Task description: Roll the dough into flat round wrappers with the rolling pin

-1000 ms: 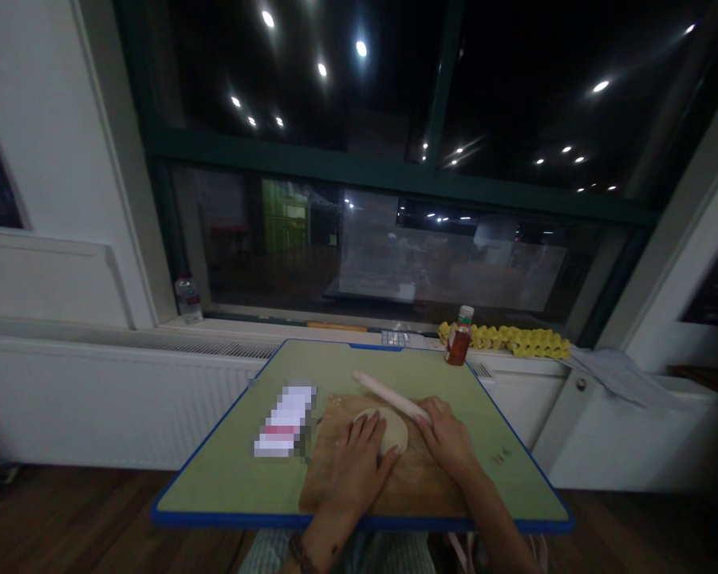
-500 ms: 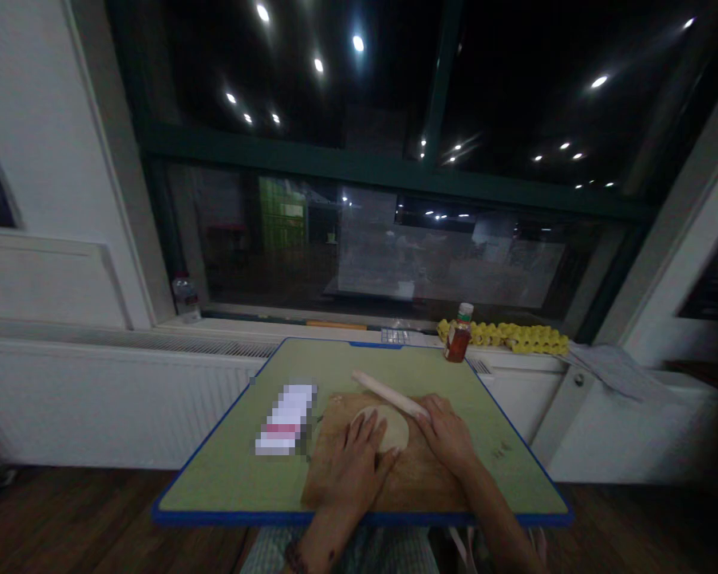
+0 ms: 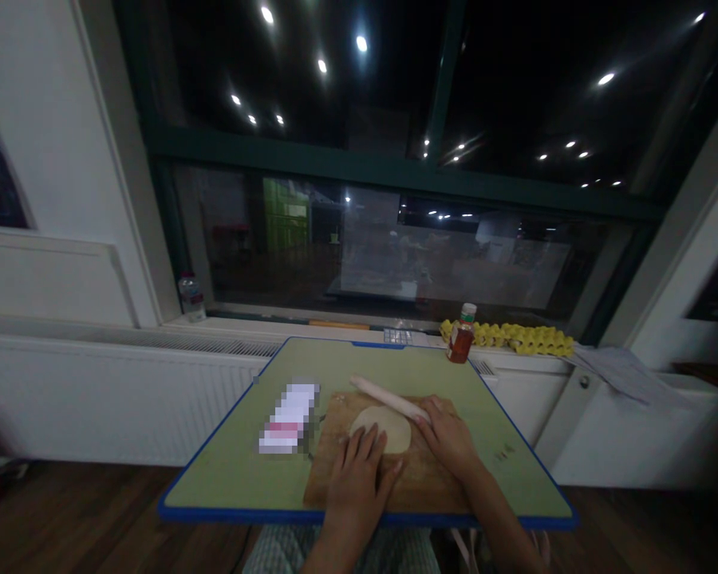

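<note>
A flat, pale round of dough [image 3: 392,430] lies on a wooden board [image 3: 424,482]. My left hand [image 3: 360,470] rests over the near left edge of the dough, fingers stretched and spread, thumb apart to the right. My right hand [image 3: 448,434] is closed around the near right end of a light wooden rolling pin [image 3: 383,393]. The pin slants up and to the left across the board's far edge, beyond the dough.
The board sits on a green table [image 3: 227,470] with a blue rim. A pixelated flat item [image 3: 290,418] lies to the left. A red sauce bottle [image 3: 461,335] stands at the far right corner. Behind are yellow egg trays [image 3: 514,337] and a clear bottle [image 3: 192,296] on the sill.
My left hand has slid back toward me, uncovering more of the dough. My right hand keeps hold of the rolling pin in nearly the same place.
</note>
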Motion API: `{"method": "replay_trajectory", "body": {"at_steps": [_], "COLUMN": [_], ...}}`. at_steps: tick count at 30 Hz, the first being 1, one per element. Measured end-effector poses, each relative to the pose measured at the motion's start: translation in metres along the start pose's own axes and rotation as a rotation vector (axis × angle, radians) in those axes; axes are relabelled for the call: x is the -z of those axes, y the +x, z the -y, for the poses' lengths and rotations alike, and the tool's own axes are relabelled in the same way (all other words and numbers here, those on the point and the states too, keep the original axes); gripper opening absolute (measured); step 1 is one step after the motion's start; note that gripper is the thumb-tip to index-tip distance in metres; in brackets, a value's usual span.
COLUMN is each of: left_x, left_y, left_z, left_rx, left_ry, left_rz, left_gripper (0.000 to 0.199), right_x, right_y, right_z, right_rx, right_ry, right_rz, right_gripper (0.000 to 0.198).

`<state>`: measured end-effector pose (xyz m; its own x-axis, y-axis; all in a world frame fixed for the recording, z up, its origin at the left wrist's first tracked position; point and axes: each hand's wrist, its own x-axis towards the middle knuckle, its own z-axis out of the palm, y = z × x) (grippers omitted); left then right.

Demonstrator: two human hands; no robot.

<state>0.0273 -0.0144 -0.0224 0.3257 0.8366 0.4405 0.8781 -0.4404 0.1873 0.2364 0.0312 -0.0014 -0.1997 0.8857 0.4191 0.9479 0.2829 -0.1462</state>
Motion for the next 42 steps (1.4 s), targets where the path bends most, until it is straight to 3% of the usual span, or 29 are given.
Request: {"method": "replay_trajectory", "body": {"at_steps": [7,13,25,42], "left_x": [0.001,0.002,-0.002,0.004], "left_y": [-0.004,0.004,-0.016,-0.026], "left_z": [0.010,0.026,0.022,0.015], "left_rx": [-0.070,0.047,-0.011,0.017], "left_ry": [0.050,0.115,0.109,0.134], "left_rz": [-0.090,-0.110,-0.247,-0.195], "left_gripper": [0.044,0.038,0.037,0.040], "right_x": [-0.003,0.001,0.000,-0.001], "right_y": [0.000,0.001,0.001,0.002], "right_z": [-0.001,0.001,-0.001,-0.001], "right_rx": [-0.004,-0.006,0.000,0.014], "right_ry": [-0.016,-0.011,0.012,0.003], "right_rz": [0.000,0.018,0.034,0.008], "right_gripper": [0.034,0.035,0.034,0.033]}}
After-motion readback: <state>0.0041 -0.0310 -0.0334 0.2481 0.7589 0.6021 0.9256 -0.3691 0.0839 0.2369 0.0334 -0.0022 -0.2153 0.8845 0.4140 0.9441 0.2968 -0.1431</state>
